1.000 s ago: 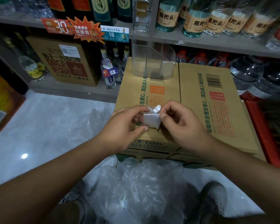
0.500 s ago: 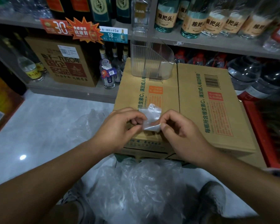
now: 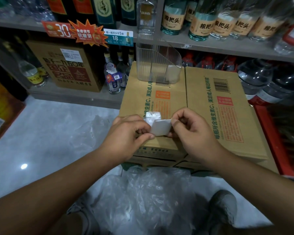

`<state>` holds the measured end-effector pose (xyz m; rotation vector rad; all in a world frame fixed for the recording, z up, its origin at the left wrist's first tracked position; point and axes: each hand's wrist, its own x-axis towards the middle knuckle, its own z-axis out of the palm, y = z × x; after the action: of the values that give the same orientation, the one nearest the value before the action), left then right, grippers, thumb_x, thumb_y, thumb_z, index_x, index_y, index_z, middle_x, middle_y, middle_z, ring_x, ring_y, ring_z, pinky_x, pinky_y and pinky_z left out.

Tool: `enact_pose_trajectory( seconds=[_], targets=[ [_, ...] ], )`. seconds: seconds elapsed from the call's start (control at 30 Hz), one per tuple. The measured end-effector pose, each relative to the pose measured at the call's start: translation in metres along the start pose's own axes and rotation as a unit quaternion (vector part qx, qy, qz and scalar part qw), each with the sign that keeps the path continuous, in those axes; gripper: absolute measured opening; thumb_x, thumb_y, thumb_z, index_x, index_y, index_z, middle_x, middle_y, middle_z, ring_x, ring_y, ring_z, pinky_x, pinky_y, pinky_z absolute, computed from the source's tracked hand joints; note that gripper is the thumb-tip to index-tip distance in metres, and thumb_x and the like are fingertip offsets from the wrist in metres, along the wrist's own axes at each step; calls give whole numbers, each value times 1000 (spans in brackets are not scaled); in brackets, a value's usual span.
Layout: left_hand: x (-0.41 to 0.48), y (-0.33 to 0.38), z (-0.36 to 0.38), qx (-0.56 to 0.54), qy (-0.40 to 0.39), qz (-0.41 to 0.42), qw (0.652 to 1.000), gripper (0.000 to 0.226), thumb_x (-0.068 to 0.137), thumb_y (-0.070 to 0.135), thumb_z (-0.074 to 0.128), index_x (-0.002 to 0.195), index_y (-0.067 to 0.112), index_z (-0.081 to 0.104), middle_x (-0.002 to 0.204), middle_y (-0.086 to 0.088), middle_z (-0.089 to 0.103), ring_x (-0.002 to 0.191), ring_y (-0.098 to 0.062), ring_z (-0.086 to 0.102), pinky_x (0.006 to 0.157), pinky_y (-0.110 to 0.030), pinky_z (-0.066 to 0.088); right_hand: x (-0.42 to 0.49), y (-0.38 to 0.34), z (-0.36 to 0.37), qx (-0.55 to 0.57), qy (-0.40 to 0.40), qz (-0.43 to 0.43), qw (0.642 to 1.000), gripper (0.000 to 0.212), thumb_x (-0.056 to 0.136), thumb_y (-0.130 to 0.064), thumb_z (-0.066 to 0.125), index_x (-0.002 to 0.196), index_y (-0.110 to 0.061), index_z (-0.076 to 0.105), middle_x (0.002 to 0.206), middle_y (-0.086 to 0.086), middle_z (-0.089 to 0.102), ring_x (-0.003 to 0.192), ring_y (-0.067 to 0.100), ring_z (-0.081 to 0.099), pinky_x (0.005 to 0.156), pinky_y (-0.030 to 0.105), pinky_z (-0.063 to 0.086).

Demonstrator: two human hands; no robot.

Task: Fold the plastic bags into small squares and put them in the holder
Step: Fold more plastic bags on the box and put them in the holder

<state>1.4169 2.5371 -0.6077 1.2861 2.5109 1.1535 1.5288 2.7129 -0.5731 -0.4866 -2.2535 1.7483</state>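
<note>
The small white folded plastic bag [image 3: 160, 128] shows only its middle. Its left edge lies under the curled fingers of the left hand [image 3: 126, 138] and its right corner under the thumb of the right hand [image 3: 193, 134], so its layers cannot be counted. Low inside the clear ribbed plastic holder [image 3: 157, 65] sits a pale patch (folded bags or mere glare, unclear). The fine print in the orange panels of the brown cardboard box [image 3: 227, 92] is too blurred to read. The labelled glass bottles [image 3: 202, 22] on the grey upper shelf [image 3: 210, 46] are cut off by the top edge. A crumpled heap of clear plastic bags [image 3: 151, 197] hides the foot of the box.
</note>
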Motion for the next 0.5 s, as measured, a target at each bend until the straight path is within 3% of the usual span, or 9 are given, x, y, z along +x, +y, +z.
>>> enact_pose_trajectory(
  seconds=[0.1, 0.2, 0.33, 0.5],
  targets=[
    [-2, 4, 2, -4, 2, -23, 1000, 14, 84, 45, 74, 79, 42, 62, 86, 20, 60, 90, 1, 58, 97, -44, 42, 13, -1, 3, -3, 26, 64, 998, 18, 99, -5, 57, 83, -12, 59, 78, 3, 63, 69, 20, 66, 69, 42, 63],
    [-4, 4, 3, -16, -3, -23, 1000, 14, 85, 47, 68, 80, 35, 72, 88, 22, 61, 90, 0, 60, 93, -49, 47, 31, -1, 5, -121, 22, 27, 992, 12, 94, -9, 60, 83, -12, 61, 71, -1, 63, 61, 15, 61, 60, 33, 53],
    [-4, -1, 1, -39, -5, -22, 999, 22, 86, 47, 66, 82, 27, 75, 89, 20, 65, 91, -2, 63, 90, -49, 51, 49, 0, 12, -244, 6, -6, 970, 8, 87, -14, 62, 81, -17, 66, 76, -7, 65, 69, 10, 58, 67, 31, 50],
    [-5, 1, -4, -41, 10, -27, 999, 17, 84, 44, 64, 85, 28, 70, 81, 15, 66, 84, -5, 64, 86, -47, 52, 62, 3, 21, -335, 2, -27, 942, 11, 82, -20, 64, 72, -24, 64, 86, -4, 64, 85, 20, 60, 79, 37, 52]
  ],
)
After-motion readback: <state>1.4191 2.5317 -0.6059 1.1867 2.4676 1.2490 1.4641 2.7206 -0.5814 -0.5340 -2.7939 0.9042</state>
